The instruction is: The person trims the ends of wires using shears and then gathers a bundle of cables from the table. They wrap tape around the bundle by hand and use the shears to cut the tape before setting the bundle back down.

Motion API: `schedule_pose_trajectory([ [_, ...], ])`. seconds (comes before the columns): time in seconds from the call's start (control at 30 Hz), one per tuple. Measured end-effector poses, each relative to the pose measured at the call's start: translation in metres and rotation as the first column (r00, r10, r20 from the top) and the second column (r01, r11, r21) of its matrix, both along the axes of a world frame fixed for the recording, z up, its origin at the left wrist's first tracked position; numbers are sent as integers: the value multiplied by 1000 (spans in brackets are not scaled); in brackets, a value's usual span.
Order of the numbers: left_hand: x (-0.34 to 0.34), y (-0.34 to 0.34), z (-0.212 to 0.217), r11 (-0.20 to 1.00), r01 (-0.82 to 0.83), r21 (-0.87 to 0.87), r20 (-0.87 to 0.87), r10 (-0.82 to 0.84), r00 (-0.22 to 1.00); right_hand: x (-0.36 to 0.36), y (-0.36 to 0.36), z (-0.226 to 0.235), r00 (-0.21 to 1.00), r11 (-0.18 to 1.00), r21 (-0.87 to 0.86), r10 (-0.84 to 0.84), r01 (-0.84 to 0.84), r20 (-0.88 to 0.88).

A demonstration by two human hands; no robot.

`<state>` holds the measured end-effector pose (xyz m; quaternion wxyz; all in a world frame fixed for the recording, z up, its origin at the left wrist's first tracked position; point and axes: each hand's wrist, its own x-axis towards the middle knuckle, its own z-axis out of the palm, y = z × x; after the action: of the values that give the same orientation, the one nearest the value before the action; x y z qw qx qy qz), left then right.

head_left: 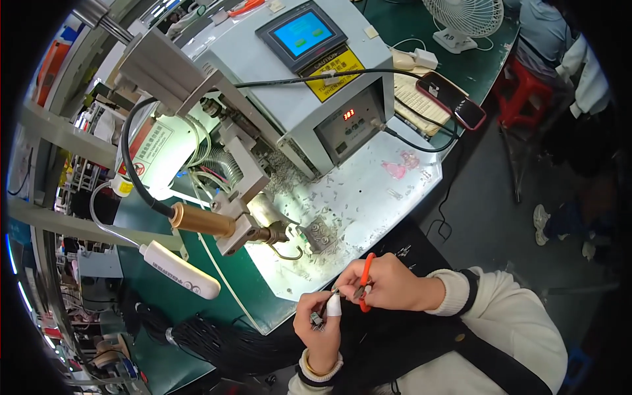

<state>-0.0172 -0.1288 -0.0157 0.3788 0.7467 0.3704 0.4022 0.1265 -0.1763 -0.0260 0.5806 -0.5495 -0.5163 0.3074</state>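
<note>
My left hand (320, 337) is closed around several small metal parts (316, 320), and a white finger cover (334, 305) sits on one of its digits. Orange-handled pliers (366, 283) are held in my right hand (395, 284), whose fingers are curled. The fingertips of both hands meet at a tiny dark piece (335, 290), too small to name. Both hands are just off the front edge of the pale machine plate (359, 217), above my dark apron (395, 339).
Ahead stands a soldering machine with a brass-coloured iron (204, 220), a grey control box (289, 92) and metal scraps around a small fixture (320, 235). A white lamp (179, 268) and a black cable bundle (224, 342) are at left; a phone (453, 100) and fan (465, 20) at far right.
</note>
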Motion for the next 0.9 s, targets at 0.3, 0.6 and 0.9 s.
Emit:
schedule_pose_trajectory([
  [0.3,-5,2,-2,997,36,72,-85,-30,996,1,-4,4,995,994,-77,88,-83,55],
  [0.6,-9,17,7,576,234,-783,320,51,946,4,-1,7,970,975,-110,172,-193,-174],
  [0.9,-9,15,8,694,208,-689,333,48,942,11,-2,15,984,967,-182,177,-176,-13],
])
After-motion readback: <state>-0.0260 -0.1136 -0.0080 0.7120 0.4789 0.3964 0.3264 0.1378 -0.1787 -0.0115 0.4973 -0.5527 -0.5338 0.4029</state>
